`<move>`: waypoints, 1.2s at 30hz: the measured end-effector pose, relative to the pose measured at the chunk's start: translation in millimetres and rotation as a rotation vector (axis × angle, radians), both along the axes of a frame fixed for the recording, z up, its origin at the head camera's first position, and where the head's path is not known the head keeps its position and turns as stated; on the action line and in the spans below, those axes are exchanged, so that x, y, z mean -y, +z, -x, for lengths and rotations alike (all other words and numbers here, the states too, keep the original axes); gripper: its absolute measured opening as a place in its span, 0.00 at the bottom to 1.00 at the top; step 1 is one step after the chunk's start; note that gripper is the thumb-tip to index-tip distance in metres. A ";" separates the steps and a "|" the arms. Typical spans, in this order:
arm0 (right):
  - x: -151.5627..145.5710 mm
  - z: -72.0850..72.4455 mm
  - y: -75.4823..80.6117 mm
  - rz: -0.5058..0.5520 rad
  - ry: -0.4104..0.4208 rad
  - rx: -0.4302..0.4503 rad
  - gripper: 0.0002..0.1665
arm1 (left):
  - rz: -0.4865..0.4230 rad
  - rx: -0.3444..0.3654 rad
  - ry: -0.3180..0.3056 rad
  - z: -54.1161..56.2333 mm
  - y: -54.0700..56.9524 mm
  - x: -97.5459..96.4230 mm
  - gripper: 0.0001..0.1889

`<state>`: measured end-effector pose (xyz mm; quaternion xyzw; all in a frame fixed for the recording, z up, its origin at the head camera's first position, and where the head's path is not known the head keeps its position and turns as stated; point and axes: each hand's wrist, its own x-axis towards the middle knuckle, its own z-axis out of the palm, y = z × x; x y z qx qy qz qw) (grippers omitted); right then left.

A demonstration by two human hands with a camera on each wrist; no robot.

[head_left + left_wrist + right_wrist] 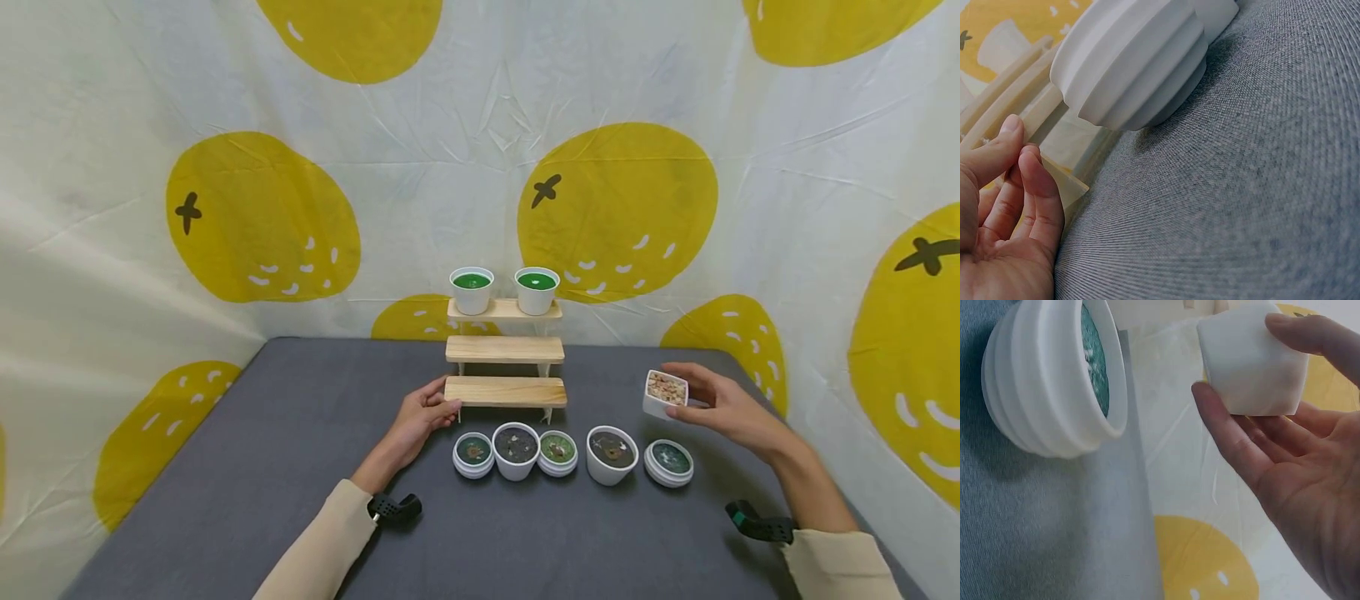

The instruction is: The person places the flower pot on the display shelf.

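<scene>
A three-tier wooden stand point(504, 392) stands at the back middle of the table. My left hand point(417, 423) grips the left end of its lowest shelf; the left wrist view shows thumb and forefinger pinched at the pale board point(1044, 115). Off to the right, my right hand point(738, 412) holds a small square white pot point(660, 407) up above the table, thumb on one side and fingers on the other. Beige chips point(667, 387) fill this pot. In the right wrist view the pot point(1257, 369) shows its smooth white outside.
Two white cups with green filling, a left one point(472, 298) and a right one point(537, 298), stand on the top shelf. Before the stand are several round white pots, including a ribbed one point(474, 467), a tall one point(611, 471) and a rightmost one point(669, 477). A fruit-print curtain point(442, 192) hangs behind.
</scene>
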<state>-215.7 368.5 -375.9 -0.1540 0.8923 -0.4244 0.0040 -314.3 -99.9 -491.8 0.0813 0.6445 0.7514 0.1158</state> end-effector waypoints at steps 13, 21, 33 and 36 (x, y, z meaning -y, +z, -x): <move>22.0 12.6 6.1 0.000 0.011 0.023 0.38 | 0.000 -0.002 -0.014 0.7 0.9 2.0 0.40; 34.2 22.4 15.8 0.008 0.012 0.026 0.36 | 0.015 0.005 -0.004 2.8 -2.2 1.3 0.40; 54.7 35.4 28.6 0.046 0.064 0.044 0.37 | 0.017 0.002 -0.002 2.7 -1.9 0.8 0.40; 58.1 40.0 31.1 0.060 0.082 0.046 0.37 | 0.015 -0.001 -0.006 2.7 -1.4 0.2 0.40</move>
